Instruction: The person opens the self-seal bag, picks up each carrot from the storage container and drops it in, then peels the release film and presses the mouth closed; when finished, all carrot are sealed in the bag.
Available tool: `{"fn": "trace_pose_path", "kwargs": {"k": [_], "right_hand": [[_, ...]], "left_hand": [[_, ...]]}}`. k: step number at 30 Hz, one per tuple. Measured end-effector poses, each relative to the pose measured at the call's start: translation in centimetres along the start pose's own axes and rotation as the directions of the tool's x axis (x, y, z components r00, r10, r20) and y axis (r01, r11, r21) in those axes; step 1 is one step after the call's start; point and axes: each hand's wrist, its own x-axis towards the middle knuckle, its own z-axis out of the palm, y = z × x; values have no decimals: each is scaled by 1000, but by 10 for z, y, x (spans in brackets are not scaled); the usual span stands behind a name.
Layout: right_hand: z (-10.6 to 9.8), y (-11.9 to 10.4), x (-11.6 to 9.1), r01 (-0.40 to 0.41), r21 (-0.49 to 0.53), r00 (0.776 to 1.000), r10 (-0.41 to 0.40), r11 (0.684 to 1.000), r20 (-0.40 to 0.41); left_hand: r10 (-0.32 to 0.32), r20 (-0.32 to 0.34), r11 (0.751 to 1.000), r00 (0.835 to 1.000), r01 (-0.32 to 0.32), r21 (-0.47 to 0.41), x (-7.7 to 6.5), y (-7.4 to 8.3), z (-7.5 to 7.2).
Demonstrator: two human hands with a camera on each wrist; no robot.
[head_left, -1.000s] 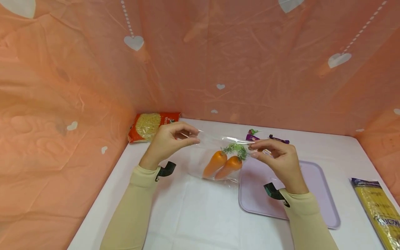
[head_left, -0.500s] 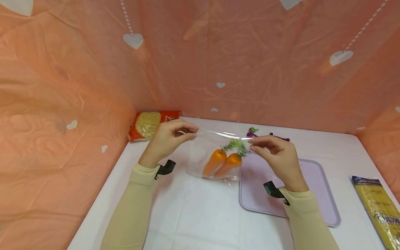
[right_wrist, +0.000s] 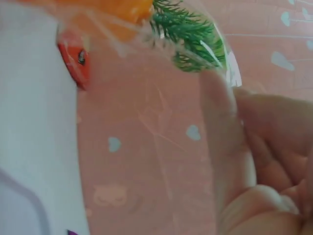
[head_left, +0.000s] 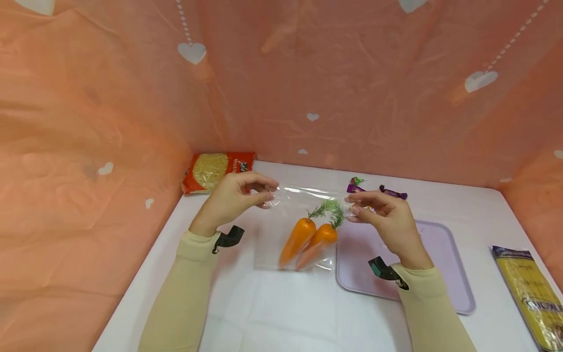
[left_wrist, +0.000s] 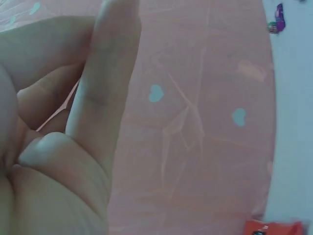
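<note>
A clear plastic bag (head_left: 269, 244) hangs between the two hands, with two orange carrots (head_left: 297, 242) inside, their green leafy tops near the upper right corner. My left hand (head_left: 235, 198) pinches the bag's upper left corner between thumb and fingers. At the upper right corner my right hand (head_left: 389, 220) pinches the film in the same manner. In the right wrist view the green carrot tops (right_wrist: 188, 39) show through the film just beyond the right thumb. The left wrist view shows the left thumb and fingers, with the bag out of sight.
A lilac tray (head_left: 444, 264) lies under the right forearm. Behind it are wrapped purple candies (head_left: 393, 192) and a lollipop (head_left: 356, 181). A red pasta bag (head_left: 211, 171) sits at the back left, and a yellow packet (head_left: 530, 293) at the right edge. Orange cloth walls enclose the white table.
The bag has tipped so its lower edge now hangs nearer the person, and the carrots have swung lower. Both hands still hold the upper corners in nearly the same place.
</note>
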Motion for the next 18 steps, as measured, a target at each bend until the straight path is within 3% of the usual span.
{"fn": "trace_pose_path", "kwargs": {"k": [4,7,10,14,18], "right_hand": [[0,21,9,-110,-36,992,112,993,56],[3,45,23,-168,-100,980,177,981,90],[9,66,35,-196,-242,971,222,950,86],[18,78,45,-109,-435,983,162,894,87],[21,76,46,-6,-563,992,78,827,103]], "left_hand": [[-75,52,996,996,77,-38,7,-23,5],[-142,67,990,988,141,18,18,-54,12],[-201,72,975,977,192,117,26,-83,21],[-225,53,948,973,206,243,33,-108,31],[-207,30,912,978,182,367,35,-117,32]]}}
